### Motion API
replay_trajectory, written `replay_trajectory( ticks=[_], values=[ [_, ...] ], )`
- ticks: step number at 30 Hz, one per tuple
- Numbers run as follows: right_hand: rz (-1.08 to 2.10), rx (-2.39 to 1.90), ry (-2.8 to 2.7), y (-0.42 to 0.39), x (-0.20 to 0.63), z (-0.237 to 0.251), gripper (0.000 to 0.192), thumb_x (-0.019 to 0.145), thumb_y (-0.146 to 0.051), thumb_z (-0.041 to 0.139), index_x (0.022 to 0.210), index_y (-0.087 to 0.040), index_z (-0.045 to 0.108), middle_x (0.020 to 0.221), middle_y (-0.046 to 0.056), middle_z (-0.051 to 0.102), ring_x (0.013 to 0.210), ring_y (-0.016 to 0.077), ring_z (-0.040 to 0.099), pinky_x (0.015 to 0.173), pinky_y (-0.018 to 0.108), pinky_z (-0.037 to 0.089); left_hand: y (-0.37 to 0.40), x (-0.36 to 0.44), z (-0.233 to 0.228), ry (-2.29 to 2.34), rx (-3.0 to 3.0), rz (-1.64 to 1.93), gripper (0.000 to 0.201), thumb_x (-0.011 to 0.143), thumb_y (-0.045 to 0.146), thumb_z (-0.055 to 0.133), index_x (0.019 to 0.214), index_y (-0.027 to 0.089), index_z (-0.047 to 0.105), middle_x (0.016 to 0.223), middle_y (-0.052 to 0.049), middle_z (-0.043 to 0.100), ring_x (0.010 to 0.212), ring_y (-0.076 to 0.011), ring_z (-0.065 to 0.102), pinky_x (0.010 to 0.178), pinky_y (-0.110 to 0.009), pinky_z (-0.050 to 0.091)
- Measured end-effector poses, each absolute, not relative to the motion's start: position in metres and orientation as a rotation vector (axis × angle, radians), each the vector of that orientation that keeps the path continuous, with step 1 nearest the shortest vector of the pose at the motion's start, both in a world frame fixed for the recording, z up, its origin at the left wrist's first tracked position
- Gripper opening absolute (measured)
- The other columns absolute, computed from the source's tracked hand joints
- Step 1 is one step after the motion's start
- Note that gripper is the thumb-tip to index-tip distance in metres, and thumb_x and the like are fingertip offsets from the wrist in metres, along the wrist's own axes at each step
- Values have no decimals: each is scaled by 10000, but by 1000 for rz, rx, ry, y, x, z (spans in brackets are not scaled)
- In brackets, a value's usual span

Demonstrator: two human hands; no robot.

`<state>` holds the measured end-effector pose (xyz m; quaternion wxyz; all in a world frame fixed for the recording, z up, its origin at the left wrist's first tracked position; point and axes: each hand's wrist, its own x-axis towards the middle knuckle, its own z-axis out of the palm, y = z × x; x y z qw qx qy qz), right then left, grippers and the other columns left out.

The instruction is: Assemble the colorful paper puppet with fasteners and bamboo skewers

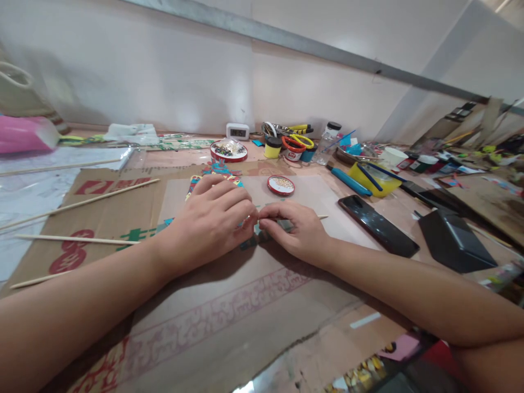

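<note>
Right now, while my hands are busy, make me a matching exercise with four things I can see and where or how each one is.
Column one:
1. Phone
2. Right hand
3. Digital clock
4. Small round dish

Column two:
A. White, standing near the wall
B. Red-rimmed, just beyond the hands
C. Fingertips close to the left hand
D. Black, lying on the right side

Pairs: 1-D, 2-C, 3-A, 4-B.
</note>
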<state>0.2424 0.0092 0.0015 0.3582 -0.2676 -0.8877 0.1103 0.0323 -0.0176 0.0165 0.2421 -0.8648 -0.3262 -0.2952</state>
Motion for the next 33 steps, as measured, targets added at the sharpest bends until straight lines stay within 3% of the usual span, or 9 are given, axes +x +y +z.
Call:
replay_trajectory(
  ticks=[33],
  values=[
    [242,-667,-2300,11,242,1,126,913,-229,594,945,-164,697,878,36,760,787,159,693,740,262,501,-17,26,19,-771,-2332,-660,114,940,256,539,917,206,639,881,-10,690,842,-197,600,895,-399,438]
  ],
)
